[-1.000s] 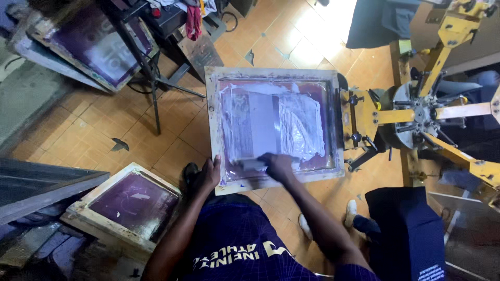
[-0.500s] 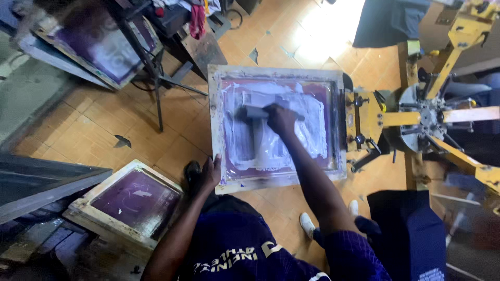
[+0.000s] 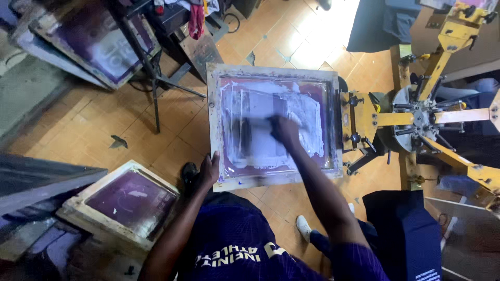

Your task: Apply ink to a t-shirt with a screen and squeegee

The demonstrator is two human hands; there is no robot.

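Right hand [image 3: 285, 130] clenched on squeegee [image 3: 250, 132] mid-screen, blade crosswise to frame [image 3: 271, 75]; left hand [image 3: 208, 169] grips frame's near-left corner.

Daylight glares off the tiled floor [image 3: 333, 26] at the top, corners bend outward, and the right hand [image 3: 284, 130] is motion-blurred.

You are standing in a screen-printing workshop: a yellow printing press [image 3: 416, 117] with spoked arms is holding an ink-smeared wooden printing frame [image 3: 273, 127], more purple-coated frames [image 3: 122, 203] are lying about, and everything is sitting on an orange tiled floor [image 3: 172, 119].
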